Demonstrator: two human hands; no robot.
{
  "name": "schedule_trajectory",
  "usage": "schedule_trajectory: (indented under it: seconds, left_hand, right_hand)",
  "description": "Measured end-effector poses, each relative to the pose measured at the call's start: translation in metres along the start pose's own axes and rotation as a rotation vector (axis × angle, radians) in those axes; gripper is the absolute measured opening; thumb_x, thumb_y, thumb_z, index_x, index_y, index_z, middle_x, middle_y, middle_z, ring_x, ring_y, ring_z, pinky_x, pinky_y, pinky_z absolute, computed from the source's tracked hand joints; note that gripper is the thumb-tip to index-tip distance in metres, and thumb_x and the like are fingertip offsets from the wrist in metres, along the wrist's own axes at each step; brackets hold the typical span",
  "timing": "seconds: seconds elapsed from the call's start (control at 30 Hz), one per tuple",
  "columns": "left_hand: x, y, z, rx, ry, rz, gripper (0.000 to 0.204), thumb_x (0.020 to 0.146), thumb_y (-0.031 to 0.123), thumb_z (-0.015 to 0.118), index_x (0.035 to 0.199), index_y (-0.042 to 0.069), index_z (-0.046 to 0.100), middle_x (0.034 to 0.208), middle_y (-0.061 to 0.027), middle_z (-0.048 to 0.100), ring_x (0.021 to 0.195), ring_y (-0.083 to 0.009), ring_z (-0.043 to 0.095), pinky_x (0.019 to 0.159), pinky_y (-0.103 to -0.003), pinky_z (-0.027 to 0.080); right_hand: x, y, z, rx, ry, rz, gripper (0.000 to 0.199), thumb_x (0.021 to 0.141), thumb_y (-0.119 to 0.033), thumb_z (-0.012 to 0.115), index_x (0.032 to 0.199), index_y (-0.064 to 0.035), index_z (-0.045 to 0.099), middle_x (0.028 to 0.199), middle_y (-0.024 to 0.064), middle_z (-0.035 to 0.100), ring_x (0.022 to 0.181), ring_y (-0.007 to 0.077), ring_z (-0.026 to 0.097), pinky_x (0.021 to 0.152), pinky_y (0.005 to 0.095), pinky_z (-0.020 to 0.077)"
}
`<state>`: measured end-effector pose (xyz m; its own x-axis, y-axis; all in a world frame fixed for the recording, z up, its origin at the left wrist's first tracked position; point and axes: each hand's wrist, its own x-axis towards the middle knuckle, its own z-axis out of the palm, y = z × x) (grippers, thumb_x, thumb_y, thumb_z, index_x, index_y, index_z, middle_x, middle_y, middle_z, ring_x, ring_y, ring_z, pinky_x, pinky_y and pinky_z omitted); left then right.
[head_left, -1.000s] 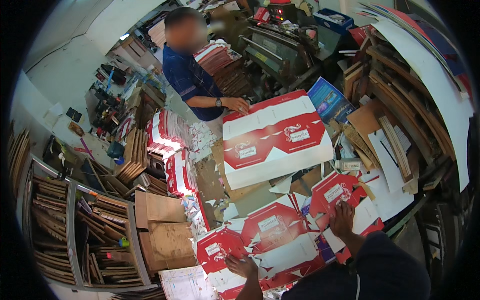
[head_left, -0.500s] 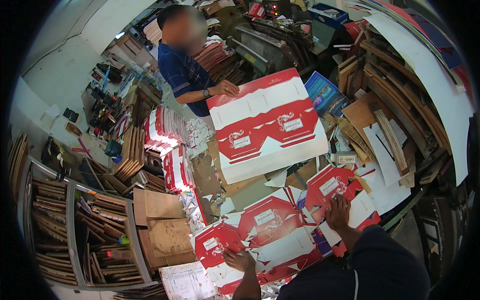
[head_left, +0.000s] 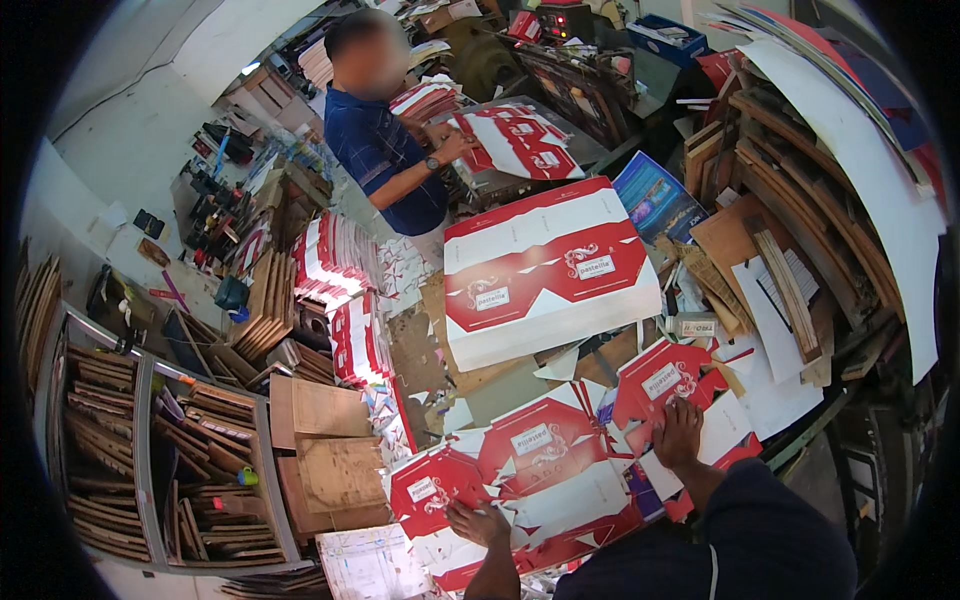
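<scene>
Red-and-white printed carton blanks lie on the work surface before me, with cut outlines and loose scraps about them. My left hand (head_left: 480, 522) rests on the left part of the wide carton blank (head_left: 575, 497), fingers stretched over its red panel. Farther right, my right hand (head_left: 678, 434) lies spread on a separate carton piece (head_left: 650, 388), beside its white panel. Both hands press on the card without gripping it. Beyond them stands a thick stack of uncut printed sheets (head_left: 555, 335), its top sheet showing the same red pattern.
Across the stack, a co-worker (head_left: 385, 150) handles a printed sheet (head_left: 515, 140) on a machine's flat bed. Piled blanks (head_left: 335, 260) stand at the left, near a shelf of wooden boards (head_left: 150, 460). Curved wooden boards (head_left: 815, 190) and a large white sheet (head_left: 860, 130) lean at right.
The co-worker has let go of the top sheet on the stack and turned to the machine, where a printed sheet now lies under their hands. My own hands have stayed in place.
</scene>
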<state>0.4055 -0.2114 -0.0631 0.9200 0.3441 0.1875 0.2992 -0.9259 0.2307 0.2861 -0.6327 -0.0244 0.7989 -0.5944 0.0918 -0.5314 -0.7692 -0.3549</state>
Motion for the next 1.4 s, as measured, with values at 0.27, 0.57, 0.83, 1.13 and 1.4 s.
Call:
schedule_trajectory:
  seconds: [0.27, 0.57, 0.83, 1.13, 1.4]
  left_hand:
    - [0.001, 0.0, 0.0, 0.021, -0.02, -0.012, 0.07, 0.098, 0.044, 0.05, 0.153, 0.002, 0.037, 0.161, -0.0245, 0.032, 0.15, -0.0408, 0.027, 0.123, -0.054, 0.021]
    - [0.0, -0.004, -0.001, -0.006, -0.035, -0.028, 0.072, 0.097, 0.045, 0.05, 0.154, 0.003, 0.036, 0.162, -0.024, 0.031, 0.151, -0.0393, 0.026, 0.124, -0.054, 0.019]
    - [0.003, 0.005, -0.01, 0.006, -0.089, -0.042, 0.075, 0.096, 0.045, 0.053, 0.156, 0.004, 0.035, 0.164, -0.0234, 0.028, 0.153, -0.0391, 0.022, 0.125, -0.053, 0.016]
    - [0.002, 0.005, -0.008, -0.011, -0.08, -0.031, 0.076, 0.095, 0.044, 0.054, 0.156, 0.002, 0.035, 0.163, -0.0234, 0.028, 0.153, -0.0393, 0.022, 0.125, -0.053, 0.016]
    - [0.003, 0.001, -0.01, 0.01, -0.075, -0.014, 0.075, 0.097, 0.045, 0.051, 0.157, 0.004, 0.032, 0.164, -0.0239, 0.026, 0.153, -0.0396, 0.021, 0.125, -0.054, 0.015]
  right_hand:
    - [-0.002, 0.004, 0.007, -0.016, 0.036, -0.014, 0.051, 0.096, -0.039, 0.053, 0.133, -0.0028, 0.054, 0.144, 0.0217, 0.046, 0.14, 0.0392, 0.036, 0.121, 0.0595, 0.0151]
    - [-0.001, 0.003, 0.005, -0.021, -0.02, 0.0, 0.055, 0.096, -0.039, 0.053, 0.136, -0.0027, 0.052, 0.148, 0.02, 0.043, 0.143, 0.0372, 0.033, 0.121, 0.059, 0.0141]
    - [-0.003, 0.005, 0.008, -0.004, 0.002, 0.002, 0.056, 0.095, -0.038, 0.053, 0.136, -0.0001, 0.051, 0.148, 0.0223, 0.044, 0.144, 0.039, 0.032, 0.122, 0.0599, 0.0132]
    - [-0.004, 0.006, 0.007, -0.013, 0.0, -0.017, 0.055, 0.095, -0.037, 0.054, 0.136, 0.0002, 0.051, 0.148, 0.0228, 0.044, 0.143, 0.0397, 0.034, 0.121, 0.0606, 0.0147]
    - [-0.003, 0.0, 0.006, -0.024, 0.006, -0.028, 0.054, 0.095, -0.036, 0.054, 0.136, -0.0003, 0.051, 0.147, 0.0221, 0.045, 0.143, 0.0392, 0.034, 0.121, 0.0606, 0.0145]
